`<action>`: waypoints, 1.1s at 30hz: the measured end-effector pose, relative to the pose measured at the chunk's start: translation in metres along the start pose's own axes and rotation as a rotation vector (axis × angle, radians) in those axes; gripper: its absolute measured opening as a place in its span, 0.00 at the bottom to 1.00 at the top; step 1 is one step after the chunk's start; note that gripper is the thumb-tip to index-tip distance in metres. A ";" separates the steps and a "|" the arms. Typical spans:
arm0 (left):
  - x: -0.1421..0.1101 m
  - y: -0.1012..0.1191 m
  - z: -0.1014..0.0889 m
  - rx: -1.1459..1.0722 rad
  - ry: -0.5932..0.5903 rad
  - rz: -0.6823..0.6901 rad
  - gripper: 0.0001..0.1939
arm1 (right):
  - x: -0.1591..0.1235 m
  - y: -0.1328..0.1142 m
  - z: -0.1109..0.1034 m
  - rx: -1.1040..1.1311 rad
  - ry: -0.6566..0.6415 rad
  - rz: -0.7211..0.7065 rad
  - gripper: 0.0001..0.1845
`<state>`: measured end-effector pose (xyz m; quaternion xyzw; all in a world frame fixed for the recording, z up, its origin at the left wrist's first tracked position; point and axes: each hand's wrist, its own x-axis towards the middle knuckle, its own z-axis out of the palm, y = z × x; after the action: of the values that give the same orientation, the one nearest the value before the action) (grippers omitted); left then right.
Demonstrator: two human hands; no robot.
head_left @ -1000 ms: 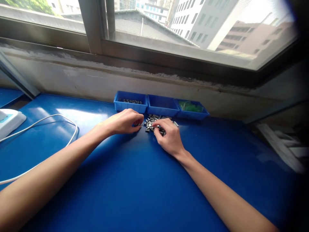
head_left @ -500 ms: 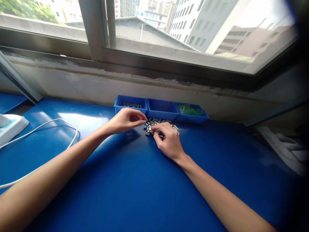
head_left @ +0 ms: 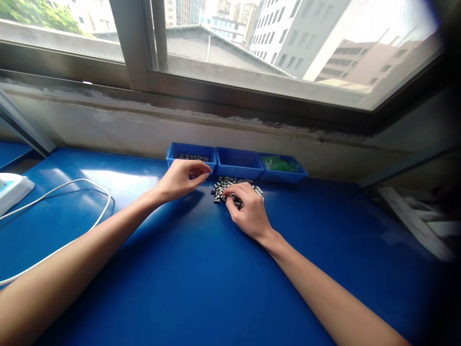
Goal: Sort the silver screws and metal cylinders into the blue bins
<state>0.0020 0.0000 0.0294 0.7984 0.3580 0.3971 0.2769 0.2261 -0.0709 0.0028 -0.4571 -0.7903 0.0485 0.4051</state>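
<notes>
Clock positions are taken from the loose pile of small metallic parts point(head_left: 218, 191), 12 o'clock pointing away from the person. The pile lies on the blue surface point(head_left: 201, 269); individual part types are too small to tell.

Right hand point(head_left: 251, 209): at 5 o'clock, overlapping the pile's near edge. Thumb and forefinger are curled with a gap between them, parts showing through it; whether one is gripped cannot be told.

Left hand point(head_left: 177, 180): at 9 to 10 o'clock, raised, thumb and forefinger tips close together. No part is visible there; whether one is pinched cannot be told.

Left bin point(head_left: 213, 163): at 10 to 11 o'clock, holding small parts point(head_left: 196, 157). Middle bin point(head_left: 237, 170): at 12 o'clock. Right bin point(head_left: 286, 178): at 2 o'clock, holding green material point(head_left: 279, 164).

Progress: judged incomplete. Some parts lie in the left bin; a sizeable heap remains loose, unbinned.
</notes>
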 end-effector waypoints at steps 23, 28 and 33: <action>-0.007 -0.004 0.000 0.263 -0.309 0.179 0.11 | 0.000 -0.001 0.001 -0.022 -0.015 0.005 0.11; -0.005 -0.005 -0.006 0.206 -0.332 0.101 0.12 | 0.000 -0.001 0.001 -0.024 -0.006 0.002 0.10; -0.002 -0.005 -0.012 0.307 -0.360 0.165 0.08 | 0.001 -0.003 0.000 -0.018 -0.009 0.003 0.10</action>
<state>-0.0112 0.0036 0.0311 0.9155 0.2925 0.2108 0.1784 0.2238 -0.0720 0.0044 -0.4618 -0.7919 0.0442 0.3972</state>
